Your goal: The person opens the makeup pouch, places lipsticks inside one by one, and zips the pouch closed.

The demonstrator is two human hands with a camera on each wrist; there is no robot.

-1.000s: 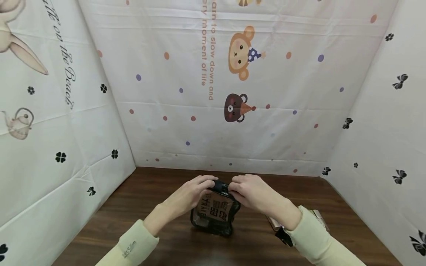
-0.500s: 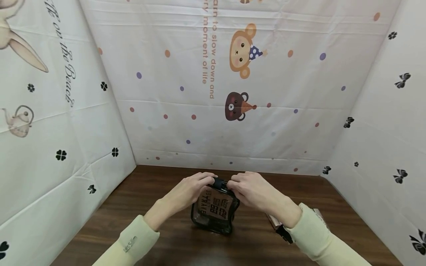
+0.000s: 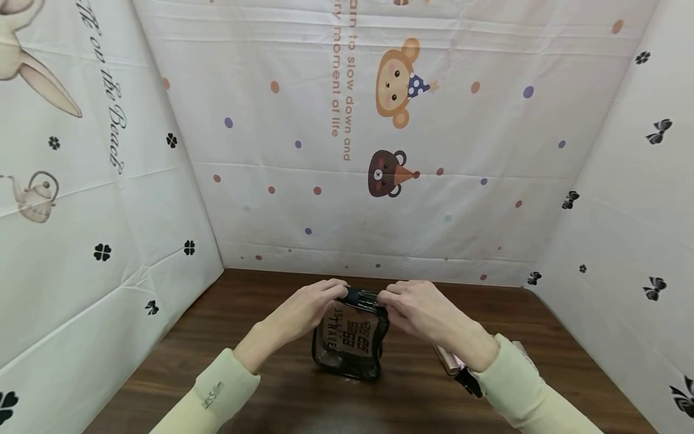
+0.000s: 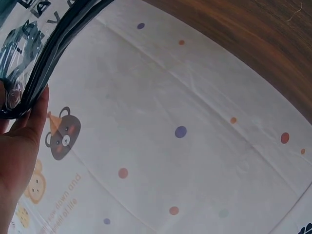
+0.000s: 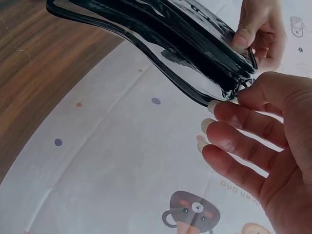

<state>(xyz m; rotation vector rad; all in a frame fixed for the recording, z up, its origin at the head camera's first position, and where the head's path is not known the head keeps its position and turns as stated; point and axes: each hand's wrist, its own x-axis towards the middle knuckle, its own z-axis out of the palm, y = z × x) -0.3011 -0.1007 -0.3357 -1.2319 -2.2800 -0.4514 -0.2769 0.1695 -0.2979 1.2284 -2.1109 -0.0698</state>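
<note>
Left hand: thumb and fingers clamped on the clear bag's top left corner.
Right hand: thumb and forefinger pinching its top right corner.
Table: bag upright on or just above it, unclear which.

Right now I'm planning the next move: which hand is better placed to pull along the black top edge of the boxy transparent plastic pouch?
Probably the right hand: it pinches the pouch near its upper-right corner, while the left hand grips the opposite upper side.
</note>
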